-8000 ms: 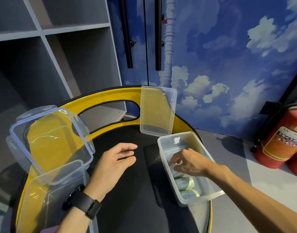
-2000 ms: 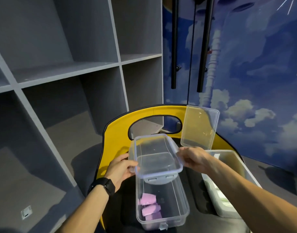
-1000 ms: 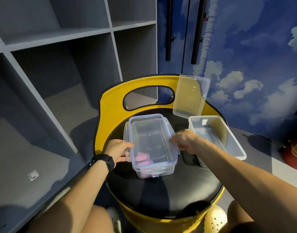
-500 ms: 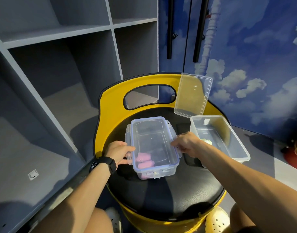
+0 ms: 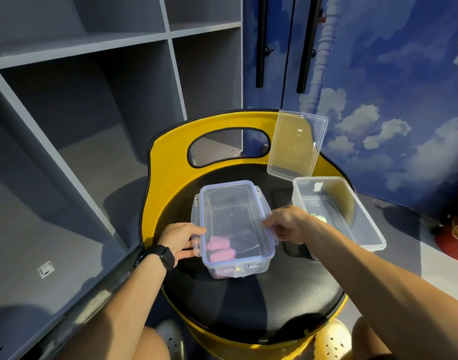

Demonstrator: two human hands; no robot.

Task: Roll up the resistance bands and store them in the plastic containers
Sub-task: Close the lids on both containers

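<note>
Clear lid (image 5: 233, 219) sits on the box (image 5: 237, 266) at mid-stool (image 5: 248, 307), pink rolls (image 5: 220, 249) inside. Left hand (image 5: 179, 239) curls on the left side clip; right hand (image 5: 287, 224) pinches the right clip. Uneven pressing could leave one clip unlatched or skid the box. Second box (image 5: 365, 229), holding a green roll (image 5: 318, 217), lies open and overhangs the edge, so a nudge might tip it; its lid (image 5: 298, 144) leans behind.
</note>
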